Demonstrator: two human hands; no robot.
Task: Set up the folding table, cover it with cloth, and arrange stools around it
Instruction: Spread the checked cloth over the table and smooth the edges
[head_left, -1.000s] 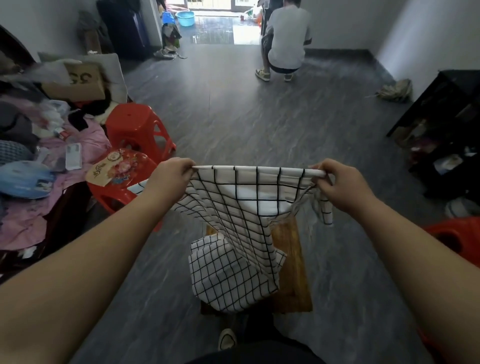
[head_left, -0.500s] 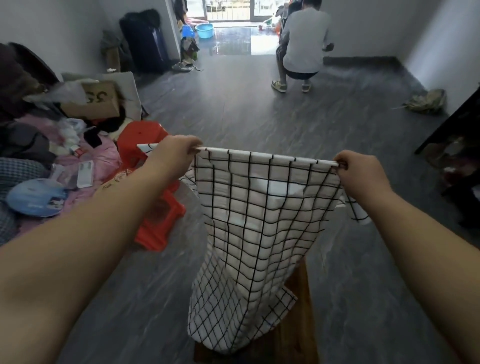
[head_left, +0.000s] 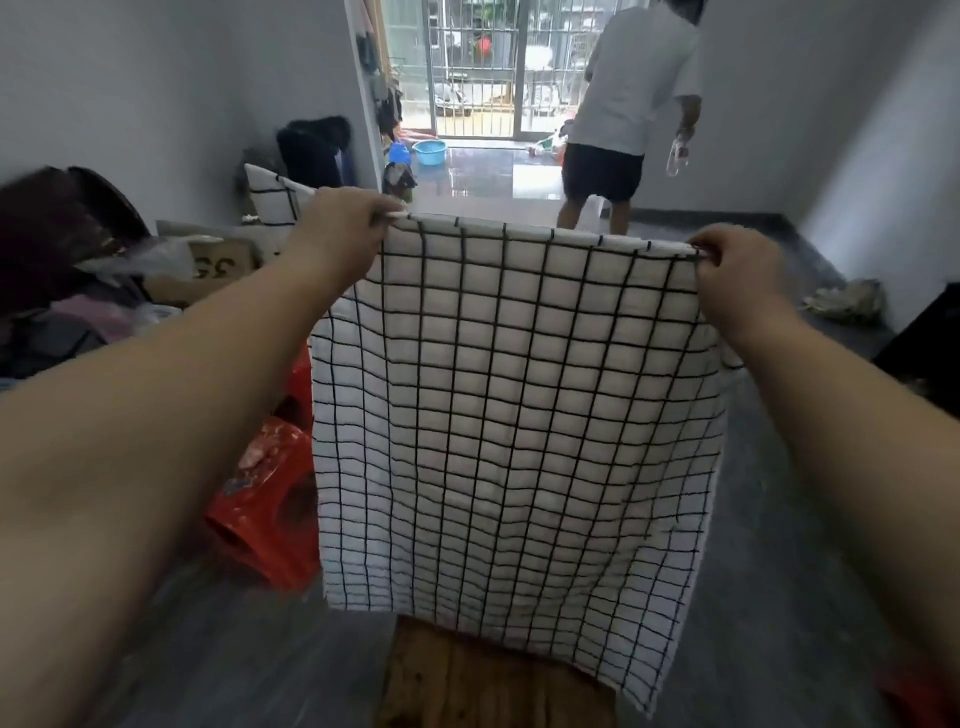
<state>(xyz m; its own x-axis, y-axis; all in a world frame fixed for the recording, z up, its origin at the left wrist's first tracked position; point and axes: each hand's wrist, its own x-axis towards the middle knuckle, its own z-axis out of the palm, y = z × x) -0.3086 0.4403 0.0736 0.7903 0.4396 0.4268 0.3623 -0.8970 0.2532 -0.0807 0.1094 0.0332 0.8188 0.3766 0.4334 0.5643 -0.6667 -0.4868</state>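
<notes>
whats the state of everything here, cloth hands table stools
checked cloth: opened out, held up, hanging flat
left hand: pinches the checked cloth's top edge
right hand: pinches the top edge's other end
wooden table: bare wood showing, not yet covered
red stools: on the floor at left, partly behind the checked cloth

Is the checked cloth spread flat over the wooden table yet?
No, the left hand and right hand hold the cloth up by its top edge, so it hangs upright above the table.

Red stools (head_left: 270, 499) crowd the left — bare floor (head_left: 769, 519) lies open on the right.
</notes>
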